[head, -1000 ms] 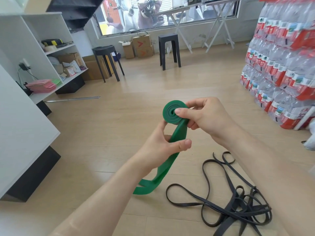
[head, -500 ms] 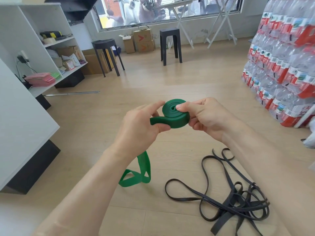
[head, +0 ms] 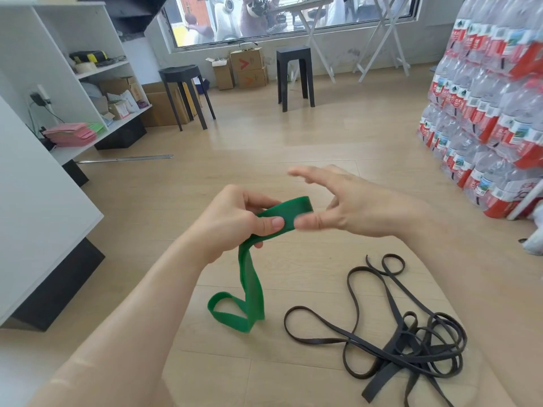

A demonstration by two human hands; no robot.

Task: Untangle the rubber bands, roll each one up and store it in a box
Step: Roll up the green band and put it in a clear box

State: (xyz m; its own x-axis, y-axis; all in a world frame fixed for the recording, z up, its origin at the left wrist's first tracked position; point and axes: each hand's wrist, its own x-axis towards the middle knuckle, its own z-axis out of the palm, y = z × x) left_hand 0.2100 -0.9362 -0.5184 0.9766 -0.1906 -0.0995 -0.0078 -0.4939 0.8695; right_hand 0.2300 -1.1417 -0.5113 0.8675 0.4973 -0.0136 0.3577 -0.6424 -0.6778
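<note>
While the left hand (head: 235, 221) pinches the wide green rubber band (head: 251, 277) between thumb and curled fingers, likely to stop its upper end slipping, the right hand (head: 352, 207) hovers just beside it, fingers spread, gripping nothing. It looks poised to wind. The green tail hangs down, its loop touching the pale wooden floor (head: 293, 142). Thin black rubber bands (head: 380, 380) lie tangled nearby, waiting.

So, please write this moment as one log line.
left hand: grips green band | right hand: open | black bands: tangled on floor
</note>
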